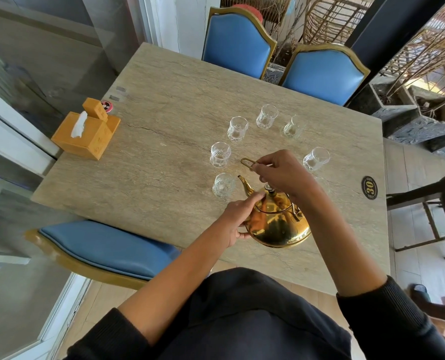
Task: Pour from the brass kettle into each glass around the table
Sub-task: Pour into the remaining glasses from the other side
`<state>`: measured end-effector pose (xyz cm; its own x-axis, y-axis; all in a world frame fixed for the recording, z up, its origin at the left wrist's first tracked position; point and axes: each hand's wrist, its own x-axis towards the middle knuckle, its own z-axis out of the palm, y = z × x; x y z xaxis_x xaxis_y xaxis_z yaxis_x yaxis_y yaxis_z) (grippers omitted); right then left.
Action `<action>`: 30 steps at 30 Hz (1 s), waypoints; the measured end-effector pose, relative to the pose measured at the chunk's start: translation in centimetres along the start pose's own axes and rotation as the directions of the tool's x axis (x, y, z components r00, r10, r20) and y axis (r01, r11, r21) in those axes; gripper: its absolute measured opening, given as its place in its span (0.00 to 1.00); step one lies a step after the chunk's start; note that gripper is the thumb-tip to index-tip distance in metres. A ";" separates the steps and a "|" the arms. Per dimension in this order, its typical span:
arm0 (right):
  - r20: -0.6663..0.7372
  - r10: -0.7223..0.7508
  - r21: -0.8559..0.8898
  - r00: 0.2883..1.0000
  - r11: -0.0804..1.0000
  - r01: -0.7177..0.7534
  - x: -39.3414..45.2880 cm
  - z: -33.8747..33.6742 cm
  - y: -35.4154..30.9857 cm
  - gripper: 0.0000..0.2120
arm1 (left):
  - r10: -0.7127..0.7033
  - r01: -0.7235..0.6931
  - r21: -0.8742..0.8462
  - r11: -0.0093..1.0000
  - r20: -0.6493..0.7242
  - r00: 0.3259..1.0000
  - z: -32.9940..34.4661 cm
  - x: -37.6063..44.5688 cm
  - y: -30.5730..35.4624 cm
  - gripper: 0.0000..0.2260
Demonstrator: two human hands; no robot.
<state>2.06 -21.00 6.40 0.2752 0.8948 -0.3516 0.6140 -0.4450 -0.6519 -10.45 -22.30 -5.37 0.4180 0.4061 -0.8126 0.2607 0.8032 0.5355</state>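
Kettle: a shiny brass kettle (278,224) with a round, bulging body, a lid with a small knob, and a thin curved spout pointing left and far toward the nearest glass; it sits at the near edge of the desk (164,131).
Handle: a thin brass wire loop (247,162), raised above the kettle.
Right hand: the right hand (281,170) has its grip closed on the handle, fingers curled round the wire.
Left hand: the left hand (238,216) rests against the kettle's left side, forefinger straight along the shoulder toward the lid, thumb low on the body.
Glasses: six clear cut glasses (238,128) plainly seen, standing upright in a ring on the far side of the kettle; a seventh may sit behind the right wrist, but it is too faint to be sure.
Chairs: three blue padded chairs (238,42), two at the far side, one at the near left.
Tissue box: one yellow box (86,133) at the left edge of the desk.
Number plate: one dark oval tag (369,187) on the right side.
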 end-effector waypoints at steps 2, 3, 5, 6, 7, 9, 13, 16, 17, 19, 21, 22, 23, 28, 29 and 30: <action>-0.004 -0.008 -0.008 1.000 1.000 0.007 0.0 0.1 -0.1 0.12 | 0.000 0.000 -0.002 1.000 0.002 1.000 -0.1 -0.1 0.0 0.24; -0.003 -0.009 -0.010 1.000 1.000 0.009 0.0 0.1 -0.1 0.12 | 0.001 -0.001 -0.004 1.000 0.005 1.000 -0.2 -0.1 0.0 0.25; 0.002 -0.009 -0.015 1.000 1.000 0.009 0.0 0.1 -0.2 0.12 | 0.004 -0.004 -0.005 1.000 0.008 1.000 -0.2 -0.2 0.1 0.27; 0.003 -0.011 -0.015 1.000 1.000 0.011 0.0 0.2 -0.2 0.12 | 0.004 -0.004 -0.004 1.000 0.009 1.000 -0.2 -0.2 0.1 0.27; 0.003 -0.013 -0.012 1.000 1.000 0.013 0.0 0.2 -0.3 0.12 | 0.003 -0.003 -0.004 1.000 0.010 1.000 -0.2 -0.2 0.1 0.27; 0.000 -0.015 -0.008 1.000 1.000 0.015 0.0 0.1 -0.4 0.12 | 0.000 0.000 -0.004 1.000 0.011 1.000 -0.2 -0.3 0.1 0.27; 0.002 -0.012 -0.012 1.000 1.000 0.012 -0.1 0.1 -0.5 0.12 | 0.001 -0.001 0.002 1.000 0.020 1.000 -0.3 -0.2 0.2 0.28; 0.005 -0.002 -0.007 1.000 1.000 0.002 0.0 0.1 -0.5 0.12 | 0.004 -0.004 0.004 1.000 0.021 1.000 -0.3 -0.1 0.2 0.24; 0.004 -0.001 -0.008 1.000 1.000 0.001 0.0 0.1 -0.5 0.12 | 0.003 -0.003 0.004 1.000 0.022 1.000 -0.2 -0.1 0.2 0.24; 0.003 -0.002 -0.012 1.000 1.000 0.002 0.0 0.1 -0.5 0.12 | 0.002 -0.002 0.007 1.000 0.026 1.000 -0.1 -0.1 0.2 0.23; 0.003 -0.002 -0.010 1.000 1.000 0.003 0.0 0.0 -0.5 0.12 | 0.002 -0.002 0.009 1.000 0.028 1.000 -0.1 -0.1 0.2 0.23; 0.001 -0.003 -0.012 1.000 1.000 0.003 -0.1 -0.1 -0.4 0.12 | 0.002 -0.002 0.010 1.000 0.029 1.000 0.0 -0.1 0.2 0.23; -0.001 -0.003 -0.016 1.000 1.000 0.003 -0.1 -0.1 -0.4 0.12 | 0.002 -0.002 0.011 1.000 0.029 1.000 0.0 -0.1 0.3 0.23; -0.010 0.013 -0.001 1.000 1.000 -0.013 0.1 -0.1 -0.3 0.12 | -0.002 0.002 -0.001 1.000 0.033 0.999 0.1 -0.2 0.5 0.22; -0.009 0.014 0.004 1.000 1.000 -0.014 0.1 -0.1 -0.3 0.12 | -0.003 0.003 -0.001 1.000 0.031 1.000 0.1 -0.2 0.5 0.22; -0.009 0.013 0.007 1.000 1.000 -0.013 0.1 -0.1 -0.3 0.12 | -0.003 0.003 -0.001 1.000 0.029 1.000 0.2 -0.2 0.5 0.23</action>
<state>2.02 -20.79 6.63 0.2897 0.8891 -0.3543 0.6052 -0.4569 -0.6519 -10.27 -22.05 -4.92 0.4420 0.3913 -0.8072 0.2614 0.8046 0.5332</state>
